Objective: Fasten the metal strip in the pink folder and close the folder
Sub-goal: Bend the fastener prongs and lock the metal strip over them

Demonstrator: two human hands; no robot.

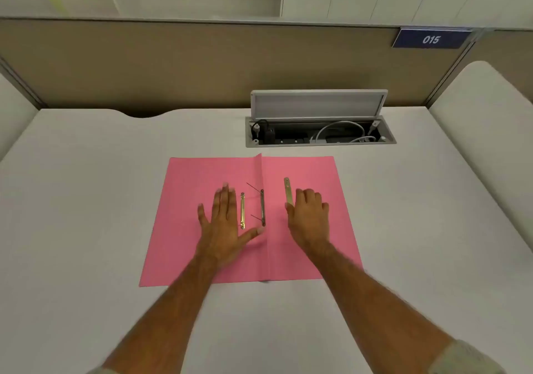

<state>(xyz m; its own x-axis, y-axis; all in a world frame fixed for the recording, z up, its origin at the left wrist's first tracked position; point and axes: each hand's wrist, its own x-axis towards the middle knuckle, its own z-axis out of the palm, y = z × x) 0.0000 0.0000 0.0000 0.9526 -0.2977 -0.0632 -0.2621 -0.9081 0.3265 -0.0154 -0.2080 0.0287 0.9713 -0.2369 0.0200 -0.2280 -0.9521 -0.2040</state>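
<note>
The pink folder point(184, 229) lies open and flat on the desk in front of me. At its spine sits a dark fastener bar point(262, 207) with two thin prongs sticking up to the left. A loose brass strip point(242, 210) lies on the left flap beside it. My left hand point(223, 223) rests flat on the left flap, fingers spread, thumb reaching toward the spine. A second brass strip point(287, 189) lies on the right flap; my right hand point(308, 217) is curled over its near end, and whether it grips it is unclear.
An open cable box point(320, 134) with its lid raised and white cables inside is set into the white desk point(86, 200) just behind the folder. A beige partition with a blue "015" sign point(431, 39) closes off the back.
</note>
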